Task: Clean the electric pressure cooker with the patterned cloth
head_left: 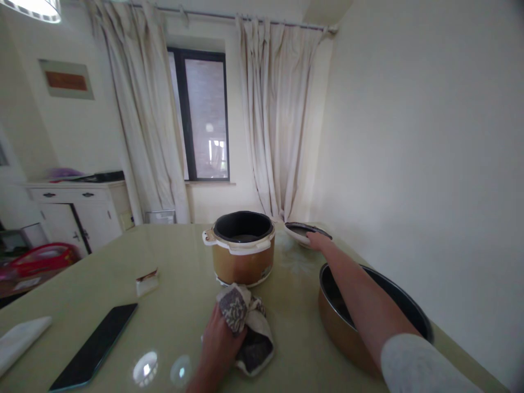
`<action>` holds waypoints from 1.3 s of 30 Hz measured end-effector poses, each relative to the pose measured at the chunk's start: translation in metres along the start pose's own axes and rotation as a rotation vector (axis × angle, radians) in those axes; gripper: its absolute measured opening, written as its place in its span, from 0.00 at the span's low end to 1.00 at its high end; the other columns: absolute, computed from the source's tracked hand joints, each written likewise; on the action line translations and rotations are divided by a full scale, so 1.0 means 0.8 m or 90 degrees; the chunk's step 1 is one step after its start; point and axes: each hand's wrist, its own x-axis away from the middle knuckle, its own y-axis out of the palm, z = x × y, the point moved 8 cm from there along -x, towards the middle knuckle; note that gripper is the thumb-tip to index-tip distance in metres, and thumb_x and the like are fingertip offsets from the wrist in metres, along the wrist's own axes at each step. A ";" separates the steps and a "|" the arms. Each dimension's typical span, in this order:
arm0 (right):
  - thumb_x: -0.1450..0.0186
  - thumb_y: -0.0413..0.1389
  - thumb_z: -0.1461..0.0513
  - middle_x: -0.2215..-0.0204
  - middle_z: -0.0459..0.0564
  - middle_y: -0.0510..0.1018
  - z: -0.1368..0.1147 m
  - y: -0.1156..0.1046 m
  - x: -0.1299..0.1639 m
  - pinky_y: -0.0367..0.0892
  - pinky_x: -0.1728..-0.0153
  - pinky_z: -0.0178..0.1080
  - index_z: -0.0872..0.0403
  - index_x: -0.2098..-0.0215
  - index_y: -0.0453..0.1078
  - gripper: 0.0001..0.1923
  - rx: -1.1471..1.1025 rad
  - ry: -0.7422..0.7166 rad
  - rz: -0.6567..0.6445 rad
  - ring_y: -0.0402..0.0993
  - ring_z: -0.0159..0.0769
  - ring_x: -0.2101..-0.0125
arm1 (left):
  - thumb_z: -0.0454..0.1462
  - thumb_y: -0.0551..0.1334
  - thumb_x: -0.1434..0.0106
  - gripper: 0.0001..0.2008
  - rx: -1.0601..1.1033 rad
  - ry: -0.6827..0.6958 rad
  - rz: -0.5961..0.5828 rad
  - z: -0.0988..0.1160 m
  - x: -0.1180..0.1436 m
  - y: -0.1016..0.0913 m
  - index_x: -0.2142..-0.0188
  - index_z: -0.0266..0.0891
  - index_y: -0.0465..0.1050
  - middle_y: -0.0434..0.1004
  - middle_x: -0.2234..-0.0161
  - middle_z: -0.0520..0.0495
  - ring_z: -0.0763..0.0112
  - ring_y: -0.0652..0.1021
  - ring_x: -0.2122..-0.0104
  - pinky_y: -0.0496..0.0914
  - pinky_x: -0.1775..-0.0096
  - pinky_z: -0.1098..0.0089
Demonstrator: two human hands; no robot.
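Note:
A gold and white cooker pot (243, 252) stands open in the middle of the glossy table (176, 256), its black inner bowl showing. My left hand (219, 341) grips a patterned cloth (248, 330) that lies bunched on the table just in front of the cooker. My right hand (318, 240) reaches far across to the cooker's lid (303, 232), which lies upside down at the back right, and rests on its rim. My right forearm passes over a large gold pot with a dark inside (393, 300) at the right.
A dark phone (96, 346) lies at the front left, with a white folded cloth (20, 341) beside it and a small wrapped packet (146, 282) further in. A bare wall runs close along the table's right side. Curtains, a window and a white cabinet (77, 210) stand behind.

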 end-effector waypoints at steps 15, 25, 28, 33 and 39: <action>0.33 0.58 0.39 0.54 0.64 0.84 -0.015 -0.029 0.322 0.71 0.55 0.48 0.53 0.47 0.76 0.31 0.010 -0.067 0.132 0.81 0.57 0.56 | 0.40 0.63 0.40 0.24 0.023 -0.043 -0.036 -0.001 -0.008 -0.006 0.44 0.41 0.79 0.77 0.41 0.38 0.49 0.77 0.41 0.72 0.38 0.52; 0.29 0.60 0.61 0.53 0.59 0.83 0.035 0.022 0.339 0.68 0.53 0.45 0.52 0.48 0.72 0.12 0.060 -0.029 0.098 0.80 0.51 0.50 | 0.44 0.61 0.40 0.25 -0.015 -0.031 -0.050 -0.005 -0.010 -0.002 0.46 0.37 0.79 0.77 0.43 0.36 0.50 0.76 0.40 0.69 0.37 0.54; 0.30 0.60 0.62 0.53 0.59 0.82 0.047 0.017 0.307 0.68 0.51 0.46 0.53 0.48 0.72 0.12 0.031 -0.017 0.130 0.79 0.52 0.49 | 0.44 0.61 0.40 0.23 -0.017 -0.035 -0.036 -0.006 -0.008 -0.006 0.48 0.39 0.80 0.79 0.45 0.37 0.50 0.77 0.41 0.71 0.38 0.54; 0.28 0.56 0.58 0.41 0.63 0.75 0.017 0.029 0.314 0.62 0.37 0.55 0.53 0.41 0.71 0.18 -0.203 -0.014 0.403 0.70 0.55 0.39 | 0.45 0.62 0.41 0.22 0.009 -0.094 -0.050 -0.002 -0.013 -0.015 0.50 0.38 0.81 0.81 0.46 0.36 0.46 0.79 0.44 0.72 0.40 0.51; 0.36 0.66 0.47 0.34 0.55 0.72 -0.140 0.116 0.311 0.70 0.40 0.54 0.44 0.30 0.62 0.40 -0.794 -0.219 0.210 0.73 0.53 0.38 | 0.48 0.61 0.40 0.22 0.291 -0.186 -0.159 0.055 -0.032 0.013 0.51 0.42 0.81 0.86 0.53 0.42 0.50 0.84 0.50 0.78 0.47 0.52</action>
